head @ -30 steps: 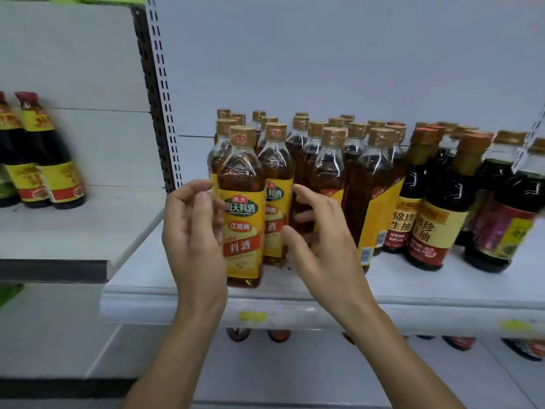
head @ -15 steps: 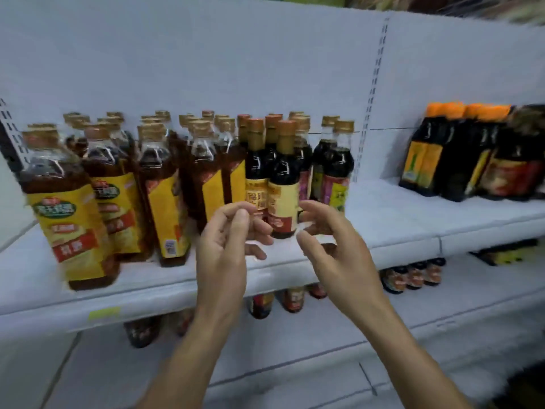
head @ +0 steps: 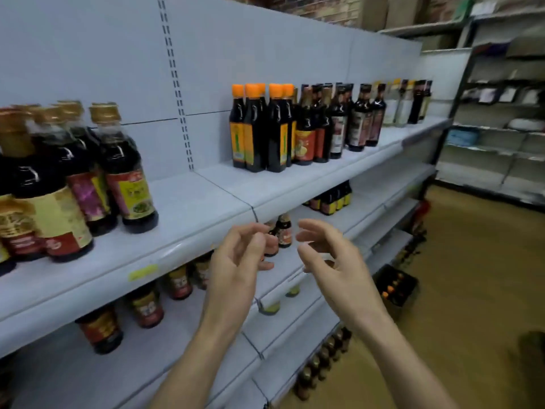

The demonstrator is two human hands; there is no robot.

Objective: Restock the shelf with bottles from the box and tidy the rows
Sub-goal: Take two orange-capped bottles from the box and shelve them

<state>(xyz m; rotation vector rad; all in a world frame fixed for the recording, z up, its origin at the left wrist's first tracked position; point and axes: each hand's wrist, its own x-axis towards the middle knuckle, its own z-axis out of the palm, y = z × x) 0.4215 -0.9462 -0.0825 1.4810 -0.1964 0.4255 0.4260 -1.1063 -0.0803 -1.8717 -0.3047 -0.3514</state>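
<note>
Left hand (head: 236,267) and right hand (head: 339,273) hover empty before the shelf (head: 188,208) front edge, fingers (head: 315,227) loosely curled. Bottles (head: 126,172) stand along the shelf. Probably glass: heavy, slick, breakable. Grip around the body.

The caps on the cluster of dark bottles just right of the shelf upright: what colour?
Bright orange caps, clearest in the head view, the only one.

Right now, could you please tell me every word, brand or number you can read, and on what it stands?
No text can be read in this picture.
Gold-capped bottles: label print blurred.
Orange-capped bottles: labels blurred.
Lower-shelf bottles: labels too small and blurred.
Yellow tag on the shelf edge: no legible print.
</note>
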